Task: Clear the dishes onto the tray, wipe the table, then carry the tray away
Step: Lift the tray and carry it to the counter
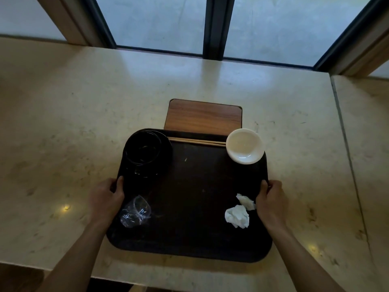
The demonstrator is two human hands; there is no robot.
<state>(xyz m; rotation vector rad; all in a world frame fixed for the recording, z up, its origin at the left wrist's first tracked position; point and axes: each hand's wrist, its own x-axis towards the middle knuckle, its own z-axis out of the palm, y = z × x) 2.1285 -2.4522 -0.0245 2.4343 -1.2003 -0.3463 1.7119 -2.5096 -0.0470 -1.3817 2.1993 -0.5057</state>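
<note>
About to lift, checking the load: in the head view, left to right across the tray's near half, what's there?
Left hand gripping the tray rim → clear plastic cup → crumpled napkins → right hand gripping the rim.

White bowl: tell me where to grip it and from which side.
Pinch the white bowl at its right rim, over the lip, coming from the right and slightly above. It is shallow, wide and looks empty, so the rim is the only real hold. The chopsticks meet its left edge, while its right side, at the tray corner, is clear.
</note>
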